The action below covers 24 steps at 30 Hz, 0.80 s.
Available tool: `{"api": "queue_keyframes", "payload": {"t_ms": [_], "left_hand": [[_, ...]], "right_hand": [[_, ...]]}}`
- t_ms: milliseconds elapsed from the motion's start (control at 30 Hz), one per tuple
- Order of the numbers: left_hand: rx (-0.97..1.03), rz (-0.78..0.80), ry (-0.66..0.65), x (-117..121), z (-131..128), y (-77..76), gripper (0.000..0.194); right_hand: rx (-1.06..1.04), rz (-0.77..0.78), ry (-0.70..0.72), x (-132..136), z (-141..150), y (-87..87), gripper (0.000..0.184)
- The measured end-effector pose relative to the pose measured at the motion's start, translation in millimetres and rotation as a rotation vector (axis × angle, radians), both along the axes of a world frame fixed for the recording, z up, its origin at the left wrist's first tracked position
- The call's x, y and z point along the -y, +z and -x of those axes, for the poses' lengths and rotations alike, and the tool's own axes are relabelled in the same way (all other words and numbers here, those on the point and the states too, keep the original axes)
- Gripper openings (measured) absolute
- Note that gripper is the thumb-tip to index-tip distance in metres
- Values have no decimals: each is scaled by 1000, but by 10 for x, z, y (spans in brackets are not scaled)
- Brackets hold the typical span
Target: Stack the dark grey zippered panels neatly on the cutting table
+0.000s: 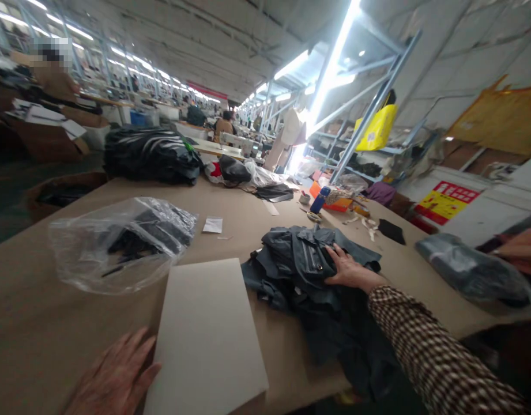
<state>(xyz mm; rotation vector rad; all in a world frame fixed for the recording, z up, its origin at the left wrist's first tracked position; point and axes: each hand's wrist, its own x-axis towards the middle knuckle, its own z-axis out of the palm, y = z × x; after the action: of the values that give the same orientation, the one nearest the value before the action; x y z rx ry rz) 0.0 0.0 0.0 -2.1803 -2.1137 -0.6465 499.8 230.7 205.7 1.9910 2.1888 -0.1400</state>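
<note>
On table (40, 300), two hands, one board (207, 337), one dark garment (300, 271), one plastic bag (118, 242)

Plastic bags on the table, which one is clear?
The clear bag beside the grey board, showing dark pieces inside. The far bags are opaque black.

Your right hand (349, 270) rests flat on the dark jacket (306, 262); your left hand (113, 377) touches the grey board (207, 334) beside it.

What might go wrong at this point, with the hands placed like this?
1. The grey board overhangs the table edge; the left hand only touches its side, so it may tip off.
2. The dark garment under the right hand also drapes over the edge and could slide down.
</note>
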Motion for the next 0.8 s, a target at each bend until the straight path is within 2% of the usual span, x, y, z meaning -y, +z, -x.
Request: {"api": "queue_keyframes", "payload": {"t_ms": [67,133,233,300,367,433,533,600,633,700,800], "left_hand": [[-67,-22,-12,-24,-46,60,46],[-92,-15,-15,1,-110,149,45],[-85,-7,3,57,-171,270,45],[-69,-2,16,86,-180,317,45],[-49,1,20,109,-176,342,46],[-27,5,20,125,-174,356,46],[5,12,24,136,-176,376,47],[19,15,17,138,-178,387,47],[21,13,12,138,-177,389,47],[20,1,-3,137,-174,384,47],[11,-18,-10,129,-168,358,48]], "right_hand": [[-23,54,14,-56,0,-127,114],[-37,78,52,-88,-3,-233,104],[-63,32,76,-130,-34,-323,82],[-91,15,114,-133,-26,-304,64],[-57,2,168,-97,54,-192,46],[28,-37,205,-32,224,3,36],[135,-75,244,110,614,311,33],[167,-62,272,258,915,401,30],[177,-53,287,355,1067,385,27],[181,-25,315,596,1354,228,25],[180,39,314,972,1686,-192,26]]}}
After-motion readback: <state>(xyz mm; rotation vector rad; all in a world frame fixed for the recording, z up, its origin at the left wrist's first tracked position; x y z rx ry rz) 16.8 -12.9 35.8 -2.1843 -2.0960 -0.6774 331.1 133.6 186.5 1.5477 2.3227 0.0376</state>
